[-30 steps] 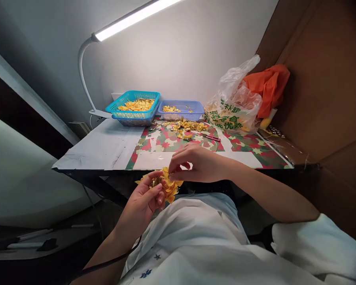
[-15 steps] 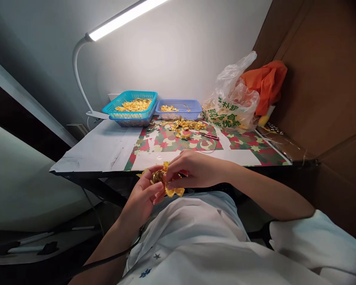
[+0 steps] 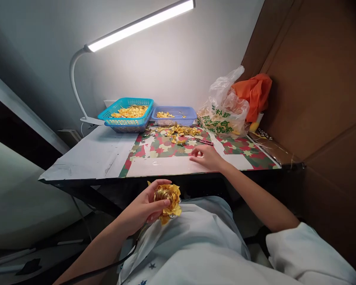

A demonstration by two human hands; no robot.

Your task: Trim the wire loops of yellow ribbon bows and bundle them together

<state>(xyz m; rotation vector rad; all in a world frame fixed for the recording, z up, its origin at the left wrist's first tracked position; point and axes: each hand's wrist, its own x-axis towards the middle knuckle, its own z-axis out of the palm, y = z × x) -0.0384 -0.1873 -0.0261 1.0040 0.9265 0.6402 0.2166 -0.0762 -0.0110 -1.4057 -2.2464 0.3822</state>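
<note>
My left hand (image 3: 142, 206) holds a bunch of yellow ribbon bows (image 3: 173, 200) with coiled gold wire at its middle, above my lap in front of the table edge. The fingers wrap around the back of the bunch and the thumb presses on the wire. Over the table's front part is my right hand (image 3: 207, 157), its fingers curved and apart, with nothing visible in them. A pink-handled tool (image 3: 204, 141), perhaps snips, lies just behind it. Close by is a loose pile of yellow bows (image 3: 182, 130) with gold stems and small silver bells.
A turquoise basket (image 3: 103, 115) of yellow bows sits on a blue one at the back left. Beside it stands a lilac basket (image 3: 175, 122). A plastic bag (image 3: 225, 114) and orange cloth (image 3: 256, 93) are at the right. A lamp (image 3: 142, 23) arches above.
My right hand has left the yellow bunch and moved forward and right over the table. My left hand, still holding the bunch, sits lower in view. The camera view has shifted slightly.
</note>
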